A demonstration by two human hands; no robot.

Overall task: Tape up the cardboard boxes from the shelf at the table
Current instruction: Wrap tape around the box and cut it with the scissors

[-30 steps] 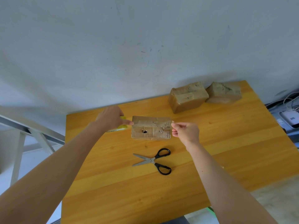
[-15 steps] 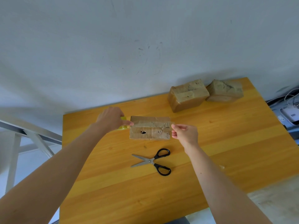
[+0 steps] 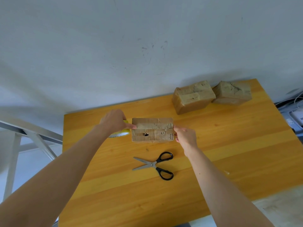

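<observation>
A flat cardboard box (image 3: 152, 135) with a small dark hole lies on the orange wooden table (image 3: 229, 153). My left hand (image 3: 114, 120) grips a yellow tape roll (image 3: 120, 132) at the box's left end. My right hand (image 3: 184, 135) pinches the free end of clear tape (image 3: 154, 126) at the box's right end. The tape strip stretches across the box top along its seam, from one hand to the other.
Black-handled scissors (image 3: 155, 165) lie open on the table in front of the box. Two taped cardboard boxes (image 3: 193, 96) (image 3: 232, 95) sit at the back right by the wall. A white metal frame (image 3: 31, 135) stands left of the table; cables and a device (image 3: 296, 115) sit to the right.
Both hands stay at the box's ends. The stretched tape has come lower onto the box top. The camera view has shifted slightly.
</observation>
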